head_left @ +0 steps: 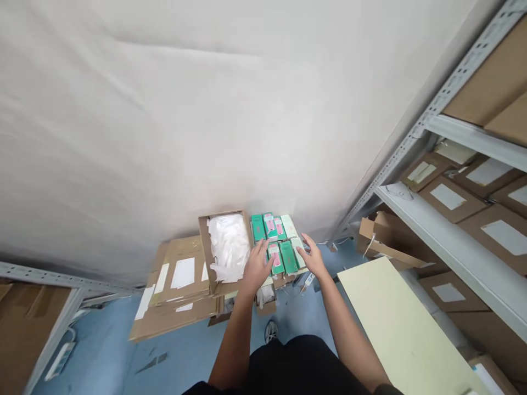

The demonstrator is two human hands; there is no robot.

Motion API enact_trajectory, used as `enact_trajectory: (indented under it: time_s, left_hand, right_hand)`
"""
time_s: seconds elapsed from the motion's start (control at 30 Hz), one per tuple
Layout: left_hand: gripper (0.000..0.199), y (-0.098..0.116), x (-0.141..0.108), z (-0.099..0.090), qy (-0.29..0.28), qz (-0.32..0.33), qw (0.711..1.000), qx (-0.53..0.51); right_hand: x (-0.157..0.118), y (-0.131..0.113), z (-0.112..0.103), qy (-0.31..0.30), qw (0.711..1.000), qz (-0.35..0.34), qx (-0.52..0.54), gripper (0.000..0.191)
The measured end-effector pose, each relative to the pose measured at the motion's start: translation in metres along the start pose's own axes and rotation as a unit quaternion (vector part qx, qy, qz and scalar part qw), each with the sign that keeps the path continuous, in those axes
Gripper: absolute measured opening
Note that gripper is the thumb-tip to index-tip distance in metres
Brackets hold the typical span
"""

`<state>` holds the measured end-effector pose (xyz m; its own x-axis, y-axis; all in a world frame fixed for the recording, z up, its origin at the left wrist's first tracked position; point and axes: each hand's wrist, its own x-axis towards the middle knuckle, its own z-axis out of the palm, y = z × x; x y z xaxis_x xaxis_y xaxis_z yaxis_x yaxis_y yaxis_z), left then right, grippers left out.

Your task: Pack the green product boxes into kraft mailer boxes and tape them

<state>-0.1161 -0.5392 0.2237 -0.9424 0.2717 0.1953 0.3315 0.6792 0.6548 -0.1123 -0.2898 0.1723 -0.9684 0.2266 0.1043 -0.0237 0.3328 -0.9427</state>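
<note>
Two rows of small boxes lie side by side against the wall, some green (pixel 289 257), some green with a pink panel (pixel 269 224), some pale green (pixel 289 225). My left hand (pixel 257 267) is at the left end of the front row, fingers apart, its thumb near a pink-panelled box (pixel 275 259). At the right end, my right hand (pixel 312 256) has its fingers spread beside a pale green box (pixel 298 252). Neither hand is closed on anything. An open carton (pixel 203 241) holding white wrapping material (pixel 229 247) stands left of the boxes.
Flattened cardboard (pixel 173 315) is stacked at the left. A pale yellow tabletop (pixel 403 318) juts in at the lower right. Metal shelving (pixel 453 219) with cartons rises on the right, another shelf unit (pixel 45 277) on the left. An open carton (pixel 395 241) sits below the right shelf.
</note>
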Motion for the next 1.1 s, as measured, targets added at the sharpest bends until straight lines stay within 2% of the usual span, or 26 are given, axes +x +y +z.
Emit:
enact_trajectory:
  time_s: [0.1, 0.2, 0.3, 0.47, 0.6, 0.73, 0.8, 0.9, 1.0, 1.1]
  left_hand:
    - [0.059, -0.019, -0.001, -0.008, 0.010, -0.029, 0.999, -0.030]
    - [0.059, -0.034, 0.003, 0.001, 0.009, -0.046, 0.997, -0.062]
    - [0.059, -0.047, 0.011, 0.023, -0.009, -0.061, 0.994, -0.088]
    - [0.068, -0.068, 0.043, 0.075, -0.068, -0.114, 0.987, -0.088]
    - [0.072, -0.090, 0.094, 0.113, -0.091, -0.178, 0.975, -0.094]
    - [0.066, -0.109, 0.154, 0.146, -0.071, -0.273, 0.957, -0.071]
    - [0.063, -0.117, 0.174, 0.162, -0.060, -0.304, 0.950, -0.038]
    - [0.064, -0.127, 0.187, 0.180, -0.054, -0.323, 0.945, -0.014]
    - [0.065, -0.137, 0.187, 0.190, -0.044, -0.342, 0.939, -0.002]
    - [0.058, -0.147, 0.183, 0.194, -0.046, -0.366, 0.929, -0.001]
  right_hand:
    - [0.017, 0.003, 0.028, -0.025, 1.000, 0.008, 0.004, 0.062]
    - [0.032, 0.014, 0.047, -0.052, 0.999, 0.015, 0.000, 0.063]
    - [0.050, 0.030, 0.061, -0.068, 0.998, 0.016, 0.002, 0.063]
    - [0.089, 0.059, 0.075, -0.069, 0.996, 0.054, -0.014, 0.063]
    - [0.122, 0.087, 0.081, -0.090, 0.993, 0.075, -0.010, 0.062]
    - [0.142, 0.121, 0.086, -0.102, 0.991, 0.085, 0.006, 0.061]
    - [0.146, 0.139, 0.088, -0.114, 0.988, 0.107, 0.011, 0.062]
    - [0.153, 0.165, 0.093, -0.133, 0.981, 0.139, 0.028, 0.063]
    - [0.165, 0.186, 0.103, -0.139, 0.976, 0.166, 0.038, 0.063]
    - [0.179, 0.198, 0.124, -0.150, 0.979, 0.134, 0.030, 0.061]
